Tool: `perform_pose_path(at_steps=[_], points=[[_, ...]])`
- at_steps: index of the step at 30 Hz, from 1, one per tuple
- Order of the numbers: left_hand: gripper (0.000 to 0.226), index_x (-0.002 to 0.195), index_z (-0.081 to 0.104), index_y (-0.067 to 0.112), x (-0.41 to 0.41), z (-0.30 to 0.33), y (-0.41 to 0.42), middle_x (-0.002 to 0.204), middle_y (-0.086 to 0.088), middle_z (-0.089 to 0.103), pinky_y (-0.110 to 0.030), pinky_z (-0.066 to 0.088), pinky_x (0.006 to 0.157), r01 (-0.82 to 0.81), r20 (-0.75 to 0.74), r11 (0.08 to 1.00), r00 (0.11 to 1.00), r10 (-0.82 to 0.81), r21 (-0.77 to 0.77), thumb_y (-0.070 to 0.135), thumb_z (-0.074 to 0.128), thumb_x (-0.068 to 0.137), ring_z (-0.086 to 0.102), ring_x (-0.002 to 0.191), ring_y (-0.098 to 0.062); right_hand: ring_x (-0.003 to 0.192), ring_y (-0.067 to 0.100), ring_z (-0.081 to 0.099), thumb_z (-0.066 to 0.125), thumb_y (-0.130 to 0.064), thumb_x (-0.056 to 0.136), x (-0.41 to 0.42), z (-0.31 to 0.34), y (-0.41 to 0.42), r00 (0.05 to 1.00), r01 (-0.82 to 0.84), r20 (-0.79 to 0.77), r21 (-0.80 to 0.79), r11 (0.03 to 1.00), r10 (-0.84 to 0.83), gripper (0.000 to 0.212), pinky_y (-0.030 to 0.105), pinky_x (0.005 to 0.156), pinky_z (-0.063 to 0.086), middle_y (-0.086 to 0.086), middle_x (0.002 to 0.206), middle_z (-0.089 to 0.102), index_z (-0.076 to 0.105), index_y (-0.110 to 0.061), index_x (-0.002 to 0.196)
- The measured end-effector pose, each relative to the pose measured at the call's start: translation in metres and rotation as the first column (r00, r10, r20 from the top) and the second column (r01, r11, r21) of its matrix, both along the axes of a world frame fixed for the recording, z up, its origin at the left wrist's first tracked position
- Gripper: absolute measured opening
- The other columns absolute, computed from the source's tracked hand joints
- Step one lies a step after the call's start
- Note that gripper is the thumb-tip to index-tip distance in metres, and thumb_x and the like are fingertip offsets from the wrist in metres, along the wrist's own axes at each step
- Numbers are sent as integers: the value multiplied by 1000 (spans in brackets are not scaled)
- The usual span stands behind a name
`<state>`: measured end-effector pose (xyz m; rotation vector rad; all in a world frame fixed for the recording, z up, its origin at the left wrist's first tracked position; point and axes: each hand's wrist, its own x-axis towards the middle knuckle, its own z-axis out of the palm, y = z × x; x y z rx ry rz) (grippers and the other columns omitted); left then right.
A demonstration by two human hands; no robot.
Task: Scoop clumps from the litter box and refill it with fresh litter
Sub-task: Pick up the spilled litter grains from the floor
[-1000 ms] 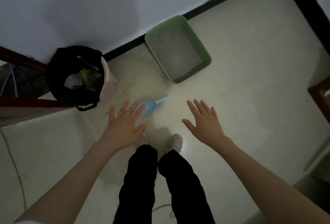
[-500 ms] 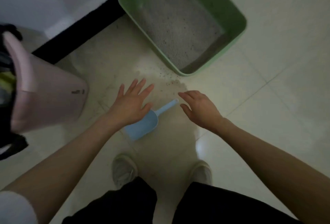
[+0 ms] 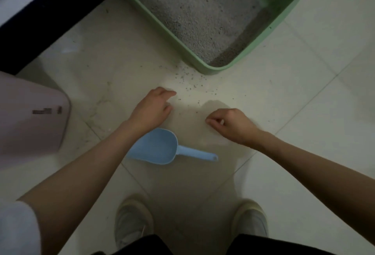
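A green litter box [image 3: 284, 29] with grey litter [image 3: 200, 11] stands on the tiled floor at the top. A light blue scoop [image 3: 162, 149] lies on the floor below my hands, its handle pointing right. My left hand [image 3: 152, 108] hovers above the scoop's bowl with fingers loosely curled, holding nothing. My right hand [image 3: 229, 124] is to the right of it, above the handle's end, fingers curled downward and holding nothing. Neither hand touches the scoop.
A pink bin [image 3: 30, 116] stands at the left. Spilled litter grains [image 3: 188, 80] dot the floor in front of the box. A black baseboard [image 3: 50, 15] runs along the wall at top left. My shoes [image 3: 132, 220] are at the bottom.
The camera has dropped closer to the floor. Both hands have moved past the scoop toward the box and their fingers have curled from spread to loosely bent.
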<state>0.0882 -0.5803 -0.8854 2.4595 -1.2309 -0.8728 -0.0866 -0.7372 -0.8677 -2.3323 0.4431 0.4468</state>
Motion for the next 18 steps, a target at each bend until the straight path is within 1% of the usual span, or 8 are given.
perform_pose_path(at_steps=[2, 3, 5, 8, 10, 12, 15, 18], points=[[35, 125, 55, 9, -2, -7, -7, 127, -11, 51, -36, 41, 97, -59, -14, 998, 998, 59, -9, 10, 54, 89, 49, 114, -27, 90, 27, 62, 54, -21, 93, 2, -11, -6, 977, 214, -2, -31, 976, -214, 21, 33, 81, 44, 9, 99, 69, 69, -8, 98], [32, 120, 58, 8, -2, -11, -12, 122, -12, 52, -37, 43, 94, -84, -16, 996, 996, 84, -16, 11, 56, 88, 51, 110, -27, 90, 28, 61, 55, -22, 92, 5, -17, -10, 957, 290, -3, -55, 956, -290, 19, 33, 80, 43, 10, 99, 68, 67, -7, 97], [27, 111, 60, 6, -3, -17, -20, 114, -11, 53, -39, 45, 89, -125, -12, 992, 992, 125, -29, 15, 61, 85, 52, 106, -26, 91, 29, 59, 58, -23, 90, 13, -26, -15, 929, 370, 9, -85, 925, -371, 19, 31, 78, 40, 12, 99, 65, 63, -6, 97], [25, 103, 62, 5, -5, -23, -30, 106, -10, 54, -37, 45, 85, -157, 8, 986, 988, 157, -50, 18, 67, 82, 52, 101, -24, 95, 29, 56, 60, -21, 87, 27, -34, -16, 880, 474, 63, -75, 878, -470, 23, 30, 77, 38, 13, 101, 62, 58, -4, 102], [16, 93, 65, 5, -7, -25, -34, 95, -6, 54, -36, 45, 82, -201, -10, 976, 980, 201, -84, 14, 69, 80, 54, 94, -24, 96, 28, 55, 62, -22, 85, 34, -37, -14, 851, 524, 73, -87, 847, -519, 27, 30, 77, 37, 13, 102, 61, 57, -4, 105], [8, 84, 67, 5, -8, -25, -36, 86, 0, 51, -33, 45, 78, -244, -45, 965, 970, 240, -101, 11, 70, 78, 55, 88, -22, 95, 27, 55, 62, -22, 86, 36, -39, -13, 842, 540, 71, -104, 836, -535, 25, 30, 75, 38, 11, 102, 61, 58, -6, 104], [3, 80, 69, 7, -8, -28, -37, 84, 3, 50, -29, 42, 76, -259, -46, 960, 966, 256, -107, 9, 69, 78, 55, 86, -20, 93, 26, 58, 59, -25, 88, 36, -41, -15, 839, 544, 87, -150, 825, -537, 18, 30, 71, 39, 7, 102, 62, 66, -10, 97], [4, 81, 70, 6, -7, -30, -37, 85, -1, 51, -21, 34, 75, -245, -15, 965, 970, 244, -92, 9, 67, 80, 51, 92, -20, 93, 27, 58, 57, -26, 90, 39, -40, -15, 847, 530, 60, -181, 828, -529, 19, 29, 69, 39, 6, 105, 61, 68, -12, 95]])
